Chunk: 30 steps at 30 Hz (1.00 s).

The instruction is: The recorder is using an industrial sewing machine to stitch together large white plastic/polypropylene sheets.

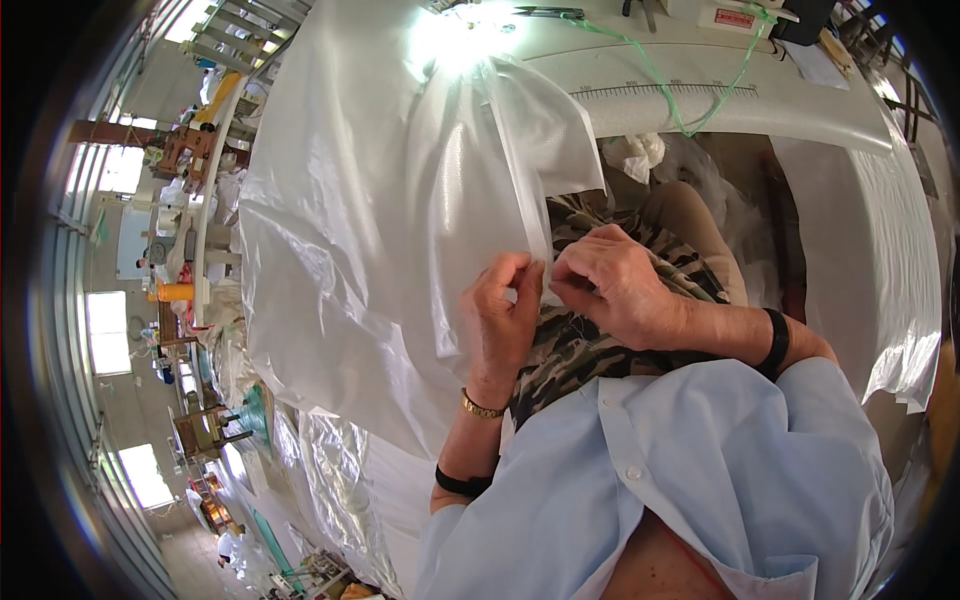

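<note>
A large translucent white sheet (340,230) drapes from the worktable down past my lap, with a narrow folded strip (517,165) along its right-hand edge. At the lower end of that strip, my left hand (500,315) is closed, thumb and forefinger pinching the sheet. Just right of it, close against the same edge, my right hand (622,292) is closed with its fingers curled in. Whatever lies between the right fingertips is hidden. Up the strip, the sheet runs under a brightly lit sewing machine head (470,18), mostly lost in glare.
Snips (548,12) lie beside the light, near a looping green cord (650,65). A printed ruler scale (680,88) marks the table edge. Crumpled white material (635,155) sits below it. Another white sheet (860,240) hangs at the right. Cluttered workstations stand along the left.
</note>
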### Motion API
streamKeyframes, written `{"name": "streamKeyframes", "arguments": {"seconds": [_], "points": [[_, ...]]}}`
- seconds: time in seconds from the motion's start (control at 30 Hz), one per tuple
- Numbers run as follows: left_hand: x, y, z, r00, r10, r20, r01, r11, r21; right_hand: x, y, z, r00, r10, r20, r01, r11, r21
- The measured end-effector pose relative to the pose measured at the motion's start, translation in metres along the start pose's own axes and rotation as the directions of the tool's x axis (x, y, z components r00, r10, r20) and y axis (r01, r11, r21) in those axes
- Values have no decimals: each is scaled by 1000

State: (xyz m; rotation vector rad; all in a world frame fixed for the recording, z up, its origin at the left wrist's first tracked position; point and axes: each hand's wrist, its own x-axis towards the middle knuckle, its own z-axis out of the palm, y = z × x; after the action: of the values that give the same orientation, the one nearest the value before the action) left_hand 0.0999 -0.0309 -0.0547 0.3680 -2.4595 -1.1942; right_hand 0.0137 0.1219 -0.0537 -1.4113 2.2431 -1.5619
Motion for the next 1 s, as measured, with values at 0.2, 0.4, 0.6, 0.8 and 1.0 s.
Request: {"name": "streamKeyframes", "arguments": {"seconds": [0.2,0.4,0.6,0.8,1.0], "points": [[0,-9,-3,995,-35,91,52,980,-194,7,-3,5,975,-124,185,127,992,-8],[0,-9,-9,972,-143,189,202,917,-344,9,-5,4,933,-189,305,214,976,-49],[1,5,-5,940,-295,168,340,841,-422,7,2,12,898,-290,330,331,941,-76],[8,10,-15,969,-237,73,248,901,-357,8,21,24,874,-448,191,456,890,2],[13,5,-34,985,-63,-158,41,989,-142,28,13,65,992,-112,64,105,989,105]]}}
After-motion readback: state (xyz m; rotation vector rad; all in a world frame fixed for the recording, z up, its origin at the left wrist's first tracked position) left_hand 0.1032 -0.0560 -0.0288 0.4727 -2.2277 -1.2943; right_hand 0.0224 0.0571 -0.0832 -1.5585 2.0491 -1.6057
